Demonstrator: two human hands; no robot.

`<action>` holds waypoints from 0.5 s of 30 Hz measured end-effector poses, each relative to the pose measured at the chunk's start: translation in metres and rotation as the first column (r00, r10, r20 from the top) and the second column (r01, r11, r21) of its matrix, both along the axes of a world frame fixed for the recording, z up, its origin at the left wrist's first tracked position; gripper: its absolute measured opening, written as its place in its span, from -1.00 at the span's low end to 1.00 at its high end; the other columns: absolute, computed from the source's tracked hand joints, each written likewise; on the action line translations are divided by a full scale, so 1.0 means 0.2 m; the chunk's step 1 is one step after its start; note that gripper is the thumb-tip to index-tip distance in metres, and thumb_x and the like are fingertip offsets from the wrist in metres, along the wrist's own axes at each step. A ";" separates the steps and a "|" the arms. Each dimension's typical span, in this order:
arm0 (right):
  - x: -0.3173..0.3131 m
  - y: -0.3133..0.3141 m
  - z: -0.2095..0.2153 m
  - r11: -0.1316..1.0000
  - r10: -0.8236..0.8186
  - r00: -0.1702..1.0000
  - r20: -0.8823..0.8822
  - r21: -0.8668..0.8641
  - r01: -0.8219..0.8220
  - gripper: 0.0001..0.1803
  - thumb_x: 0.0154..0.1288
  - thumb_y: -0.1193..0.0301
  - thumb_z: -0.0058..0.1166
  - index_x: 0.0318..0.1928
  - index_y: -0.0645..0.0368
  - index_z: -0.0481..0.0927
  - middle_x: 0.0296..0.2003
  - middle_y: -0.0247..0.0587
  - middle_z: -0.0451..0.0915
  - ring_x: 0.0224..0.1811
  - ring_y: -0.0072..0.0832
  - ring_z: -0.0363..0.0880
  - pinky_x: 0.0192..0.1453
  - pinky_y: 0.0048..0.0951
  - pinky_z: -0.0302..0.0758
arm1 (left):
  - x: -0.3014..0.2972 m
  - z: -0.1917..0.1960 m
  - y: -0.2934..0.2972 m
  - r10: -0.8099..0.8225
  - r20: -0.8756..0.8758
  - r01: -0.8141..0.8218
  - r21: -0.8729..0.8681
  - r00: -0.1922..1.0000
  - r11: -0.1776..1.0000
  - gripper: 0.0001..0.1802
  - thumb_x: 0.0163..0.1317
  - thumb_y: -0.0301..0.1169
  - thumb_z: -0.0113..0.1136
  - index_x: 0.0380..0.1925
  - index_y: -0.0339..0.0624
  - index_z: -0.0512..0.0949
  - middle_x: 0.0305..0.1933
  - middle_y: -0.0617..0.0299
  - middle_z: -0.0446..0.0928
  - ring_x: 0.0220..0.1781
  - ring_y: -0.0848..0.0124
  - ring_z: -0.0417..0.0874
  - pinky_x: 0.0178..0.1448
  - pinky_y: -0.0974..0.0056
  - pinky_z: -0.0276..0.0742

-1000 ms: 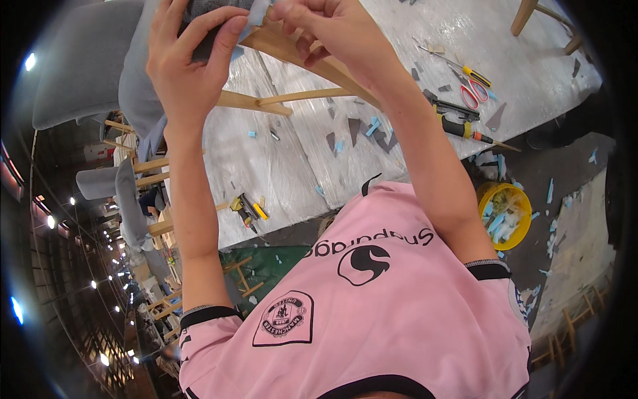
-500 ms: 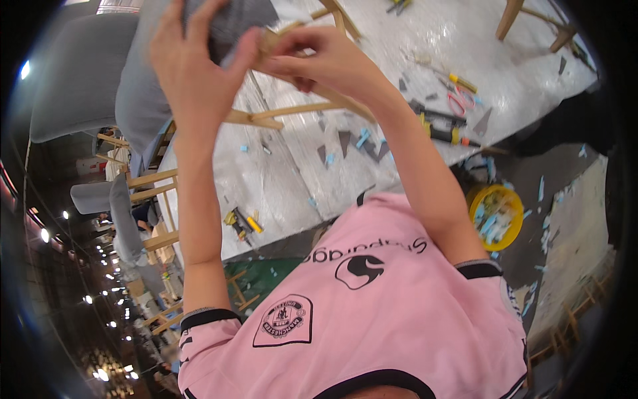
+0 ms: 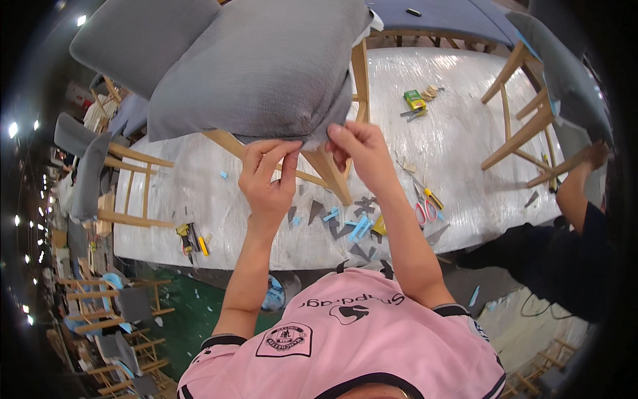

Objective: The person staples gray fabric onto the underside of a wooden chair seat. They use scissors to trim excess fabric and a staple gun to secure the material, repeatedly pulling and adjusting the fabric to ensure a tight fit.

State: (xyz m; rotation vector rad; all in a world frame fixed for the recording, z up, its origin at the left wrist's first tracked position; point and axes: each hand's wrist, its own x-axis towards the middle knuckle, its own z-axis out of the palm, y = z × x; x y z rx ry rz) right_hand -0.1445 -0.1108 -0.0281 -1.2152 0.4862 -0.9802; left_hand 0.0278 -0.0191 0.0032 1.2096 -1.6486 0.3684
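Note:
A grey upholstered chair [image 3: 246, 80] with wooden legs stands on the plastic-covered table in front of me. Both hands are at the near corner of its seat, just above a wooden leg [image 3: 330, 174]. My left hand [image 3: 269, 174] pinches the lower edge of the grey fabric left of the corner. Right of the corner, my right hand [image 3: 362, 151] grips a loose flap of the same fabric [image 3: 337, 106] between thumb and fingers. The fabric bunches into folds between the hands.
Grey fabric scraps [image 3: 316, 213] and blue foam bits [image 3: 361, 227] lie below the leg. Red-handled scissors [image 3: 426, 213], a yellow-handled tool [image 3: 433, 198] and a green-yellow box [image 3: 415, 100] are to the right. A co-worker's arm [image 3: 577, 183] reaches toward another chair [image 3: 565, 80]. More tools [image 3: 191, 241] lie front left.
The view has shifted, and the chair seat now shows more fully. My hands, earlier higher up with the left fingers spread, are now both closed on the fabric at the seat corner.

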 end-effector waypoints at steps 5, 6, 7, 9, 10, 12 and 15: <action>-0.03 0.01 -0.11 0.978 0.185 0.979 -0.086 0.113 -0.175 -0.61 0.55 0.17 0.12 -0.24 0.29 0.69 -0.54 -0.36 0.58 -0.57 -0.66 0.49 -0.47 -0.56 0.44 | -0.03 -0.02 0.08 0.044 -0.071 -0.033 0.150 0.997 0.988 -0.76 0.14 -0.63 0.41 -0.19 -0.12 0.77 -0.20 0.18 0.66 -0.17 0.27 0.69 -0.10 0.23 0.58; -0.06 -0.03 -0.10 0.973 0.229 0.964 -0.135 0.075 -0.220 -0.62 0.56 0.17 0.11 -0.20 0.28 0.69 -0.52 -0.35 0.59 -0.55 -0.65 0.51 -0.46 -0.56 0.46 | -0.04 0.00 0.09 0.047 -0.107 -0.028 0.175 0.993 0.984 -0.76 0.16 -0.58 0.42 -0.16 -0.11 0.77 -0.14 0.15 0.67 -0.11 0.24 0.69 -0.04 0.22 0.59; -0.09 -0.08 -0.09 0.963 0.270 0.945 -0.185 0.040 -0.267 -0.62 0.56 0.17 0.11 -0.15 0.28 0.70 -0.50 -0.34 0.60 -0.54 -0.65 0.53 -0.45 -0.56 0.47 | -0.05 0.03 0.09 0.051 -0.143 -0.021 0.200 0.988 0.980 -0.77 0.17 -0.53 0.42 -0.14 -0.10 0.77 -0.08 0.13 0.68 -0.05 0.21 0.70 0.01 0.20 0.60; -0.18 -0.28 -0.12 0.989 0.144 0.961 -0.236 -0.009 -0.150 -0.61 0.59 0.15 0.06 -0.02 0.27 0.69 -0.43 -0.34 0.64 -0.45 -0.63 0.62 -0.42 -0.53 0.56 | -0.08 0.11 0.08 0.093 -0.124 -0.091 0.021 0.988 0.996 -0.69 0.26 -0.37 0.37 0.00 -0.16 0.71 0.11 0.01 0.63 0.16 0.06 0.63 0.22 0.09 0.52; -0.24 -0.40 -0.11 0.995 0.082 0.963 -0.257 -0.031 -0.094 -0.60 0.59 0.15 0.05 0.01 0.26 0.69 -0.42 -0.35 0.65 -0.43 -0.63 0.64 -0.41 -0.52 0.59 | -0.10 0.16 0.07 0.119 -0.117 -0.127 -0.058 0.986 0.990 -0.63 0.31 -0.28 0.35 0.07 -0.19 0.69 0.20 -0.04 0.60 0.26 -0.01 0.60 0.33 0.03 0.48; -0.29 -0.70 -0.13 0.998 -0.057 0.986 -0.158 -0.032 0.053 -0.62 0.59 0.18 0.05 0.08 0.23 0.67 -0.37 -0.34 0.65 -0.36 -0.60 0.66 -0.34 -0.51 0.67 | -0.18 0.28 -0.02 0.178 0.001 -0.178 -0.027 0.984 0.984 -0.45 0.38 -0.03 0.21 0.19 -0.17 0.63 0.43 -0.13 0.43 0.49 -0.22 0.36 0.54 -0.12 0.21; -0.23 -1.17 -0.26 0.964 -0.267 0.955 -0.132 -0.040 0.264 -0.59 0.59 0.13 0.04 0.09 0.23 0.66 -0.19 -0.32 0.65 -0.15 -0.55 0.66 -0.17 -0.42 0.72 | -0.21 0.45 -0.24 0.248 0.205 -0.281 0.153 0.947 0.947 -0.41 0.54 0.03 -0.08 0.27 -0.14 0.60 0.51 -0.13 0.35 0.58 -0.18 0.25 0.62 -0.16 0.03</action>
